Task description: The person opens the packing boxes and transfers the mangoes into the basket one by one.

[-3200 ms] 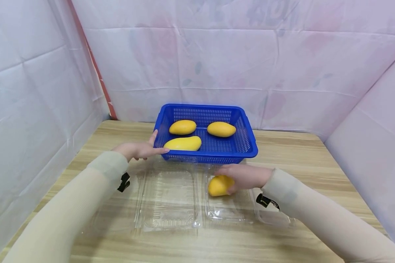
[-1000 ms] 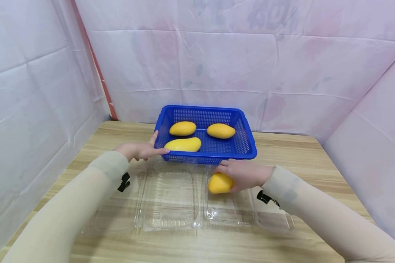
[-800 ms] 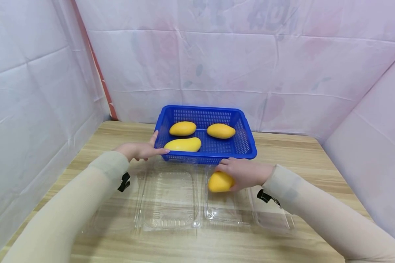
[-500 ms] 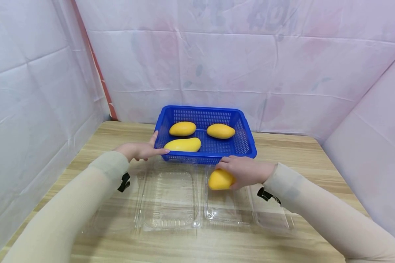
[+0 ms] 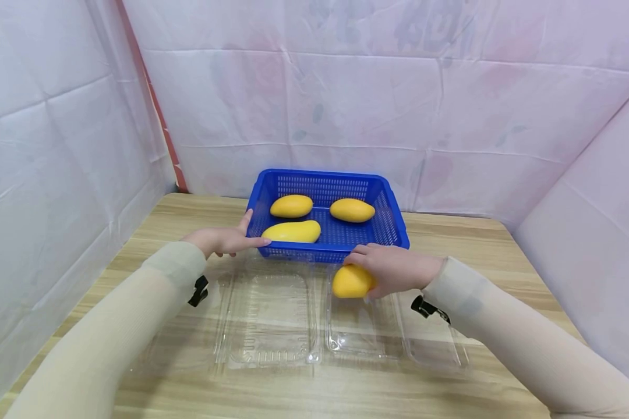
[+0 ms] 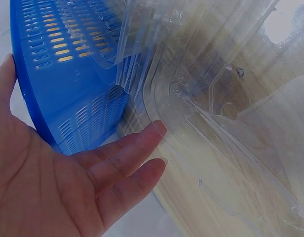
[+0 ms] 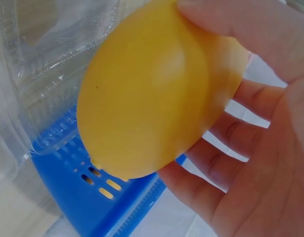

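Observation:
My right hand [image 5: 398,267] grips a yellow mango [image 5: 352,281], fingers curled round its far side and thumb on the near side. In the right wrist view the mango [image 7: 147,94] fills most of the palm's front. It hangs over the back part of a clear plastic clamshell box [image 5: 353,334]. My left hand [image 5: 222,240] lies with spread, relaxed fingers at the front left corner of a blue basket [image 5: 340,256], thumb along its rim. Three more mangoes lie in the basket: one back left [image 5: 291,206], one back right [image 5: 352,210], one front left [image 5: 292,231].
A second clear plastic box [image 5: 272,317] stands left of the first, right in front of the basket. Clear lids [image 5: 435,343] spread out to the sides. Pale cloth walls [image 5: 356,105] enclose the wooden table [image 5: 293,393] at the back and both sides.
My right hand has lifted the mango slightly and drawn it back toward the basket, away from the box's middle. The left hand has stayed at the basket corner.

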The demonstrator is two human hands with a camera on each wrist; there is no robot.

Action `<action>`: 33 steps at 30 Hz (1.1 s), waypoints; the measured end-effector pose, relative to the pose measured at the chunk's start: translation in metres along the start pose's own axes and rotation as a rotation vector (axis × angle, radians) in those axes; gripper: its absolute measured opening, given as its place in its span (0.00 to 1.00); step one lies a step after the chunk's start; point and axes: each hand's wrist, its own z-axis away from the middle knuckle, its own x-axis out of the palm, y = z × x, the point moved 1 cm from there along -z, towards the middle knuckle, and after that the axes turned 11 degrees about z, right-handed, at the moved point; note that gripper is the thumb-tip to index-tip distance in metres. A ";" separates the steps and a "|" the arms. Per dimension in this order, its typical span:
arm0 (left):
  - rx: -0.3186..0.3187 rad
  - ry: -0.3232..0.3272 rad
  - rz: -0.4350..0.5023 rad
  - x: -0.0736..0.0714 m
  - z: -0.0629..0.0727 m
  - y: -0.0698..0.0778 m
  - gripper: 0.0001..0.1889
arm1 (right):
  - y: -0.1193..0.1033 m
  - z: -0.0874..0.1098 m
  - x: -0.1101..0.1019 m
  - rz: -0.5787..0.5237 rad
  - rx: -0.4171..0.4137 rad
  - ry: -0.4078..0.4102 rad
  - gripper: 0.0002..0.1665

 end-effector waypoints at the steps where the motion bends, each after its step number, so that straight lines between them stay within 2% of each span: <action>1: -0.001 0.000 0.001 0.000 0.000 0.000 0.59 | 0.000 0.000 -0.001 0.000 -0.003 0.005 0.38; 11: -0.001 0.008 -0.003 0.001 0.000 0.000 0.59 | 0.001 -0.002 -0.010 0.013 -0.022 0.034 0.34; 27: 0.006 0.016 -0.003 0.001 -0.001 -0.001 0.60 | 0.003 -0.001 -0.021 0.005 0.019 0.013 0.36; 33: 0.013 0.015 0.003 0.001 -0.003 -0.003 0.60 | 0.003 -0.002 -0.024 0.011 0.013 0.034 0.37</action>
